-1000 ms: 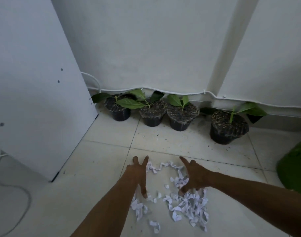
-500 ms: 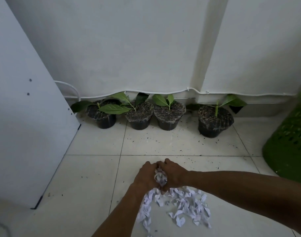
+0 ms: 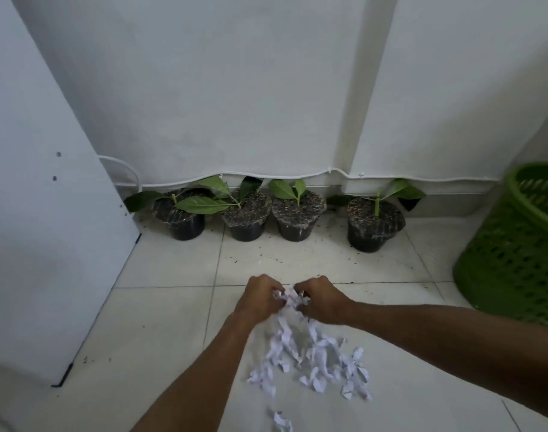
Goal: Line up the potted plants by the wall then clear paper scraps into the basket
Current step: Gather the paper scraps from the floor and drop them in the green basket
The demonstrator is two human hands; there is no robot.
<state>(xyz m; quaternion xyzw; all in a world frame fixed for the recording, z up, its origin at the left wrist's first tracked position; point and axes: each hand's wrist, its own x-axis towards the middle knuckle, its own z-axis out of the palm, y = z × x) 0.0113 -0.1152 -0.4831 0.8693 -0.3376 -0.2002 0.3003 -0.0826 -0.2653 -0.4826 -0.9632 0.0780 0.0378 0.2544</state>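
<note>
Several black potted plants (image 3: 299, 213) with green leaves stand in a row against the white wall; the rightmost pot (image 3: 374, 226) sits a little apart. White paper scraps (image 3: 316, 360) lie heaped on the tiled floor in front of me. My left hand (image 3: 257, 299) and my right hand (image 3: 321, 299) are pressed together over the far end of the heap, both shut on a bunch of scraps (image 3: 290, 299) between them. The green slotted basket (image 3: 516, 251) stands at the right, near the wall.
A white panel (image 3: 48, 229) leans or stands at the left, its bottom edge on the floor. A white cable (image 3: 266, 177) runs along the base of the wall. Soil crumbs dot the tiles in front of the pots.
My hands were spread open over the scraps, then swept together and closed on a bunch. The view shifted right, bringing the green basket into sight.
</note>
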